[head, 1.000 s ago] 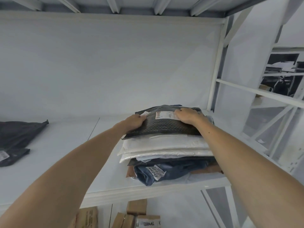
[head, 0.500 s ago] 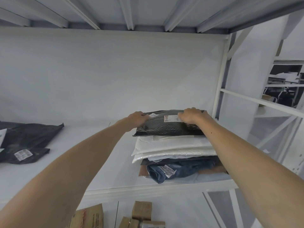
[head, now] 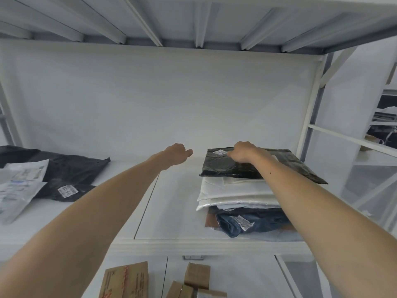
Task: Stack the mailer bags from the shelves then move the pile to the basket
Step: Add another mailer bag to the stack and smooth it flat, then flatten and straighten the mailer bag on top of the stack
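Left hand [head: 175,154] released black mailer [head: 223,166]; right fingers [head: 233,153] curl over its top.

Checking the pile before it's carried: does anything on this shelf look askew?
Yes. The top black mailer bag lies skewed, its right corner overhanging the white bags beneath; the right hand rests on it. Lower down, a crumpled blue bag juts forward.
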